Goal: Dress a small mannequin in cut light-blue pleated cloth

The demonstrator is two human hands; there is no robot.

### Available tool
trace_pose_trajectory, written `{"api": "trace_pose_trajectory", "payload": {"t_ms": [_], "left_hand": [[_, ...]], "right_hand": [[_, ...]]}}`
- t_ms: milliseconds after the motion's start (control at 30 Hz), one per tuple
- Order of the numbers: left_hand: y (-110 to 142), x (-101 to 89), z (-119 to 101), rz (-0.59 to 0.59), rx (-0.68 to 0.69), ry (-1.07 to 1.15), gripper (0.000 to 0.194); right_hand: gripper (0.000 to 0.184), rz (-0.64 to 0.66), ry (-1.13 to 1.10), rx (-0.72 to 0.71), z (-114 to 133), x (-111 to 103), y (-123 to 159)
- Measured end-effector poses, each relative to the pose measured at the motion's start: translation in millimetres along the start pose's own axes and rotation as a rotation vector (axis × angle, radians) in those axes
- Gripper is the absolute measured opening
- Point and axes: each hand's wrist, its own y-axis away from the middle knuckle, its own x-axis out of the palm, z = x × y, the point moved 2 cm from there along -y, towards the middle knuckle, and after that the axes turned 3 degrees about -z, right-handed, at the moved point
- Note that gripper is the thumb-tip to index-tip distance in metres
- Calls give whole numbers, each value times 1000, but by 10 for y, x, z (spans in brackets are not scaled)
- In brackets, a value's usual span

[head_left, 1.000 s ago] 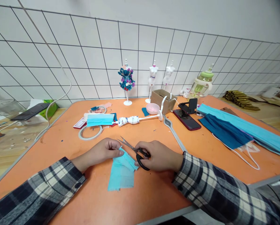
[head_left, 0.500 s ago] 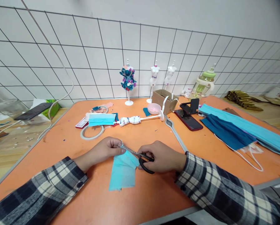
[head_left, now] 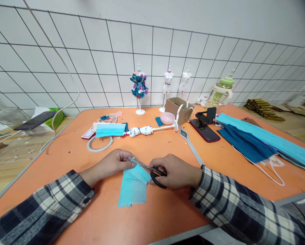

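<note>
Pinched between the thumb and fingers of my left hand [head_left: 118,161] is the top corner of a thin light-blue fabric piece [head_left: 133,187], which hangs down over the table. My right hand [head_left: 174,170] is closed around the black handles of a pair of scissors [head_left: 157,177]. The blades point left and lie closed, or nearly so, across the fabric's upper edge, their tips right by my left fingertips. Behind my hands a small white dress-form [head_left: 142,131] rests on its side, its neck end touching a folded blue mask [head_left: 110,130].
The orange table [head_left: 103,211] also bears tape rolls [head_left: 100,144], a pink bowl [head_left: 167,118], a cardboard box [head_left: 184,114], a phone [head_left: 206,132] and a dark-blue mask [head_left: 246,144]. A decorated dress-form [head_left: 139,85] stands by the tiled wall, and a green-lidded bottle [head_left: 220,90] is behind right.
The scissors' blades were spread a second ago above the fabric's top edge and have since closed across it. My left hand keeps its pinch on the corner.
</note>
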Motion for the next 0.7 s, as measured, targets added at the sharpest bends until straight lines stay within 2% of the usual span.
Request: {"api": "trace_pose_trajectory", "payload": {"t_ms": [700], "left_hand": [[12,21,-29,8,-11,-10,20]], "right_hand": [[21,24,-45,19,-7,38,-22]]}}
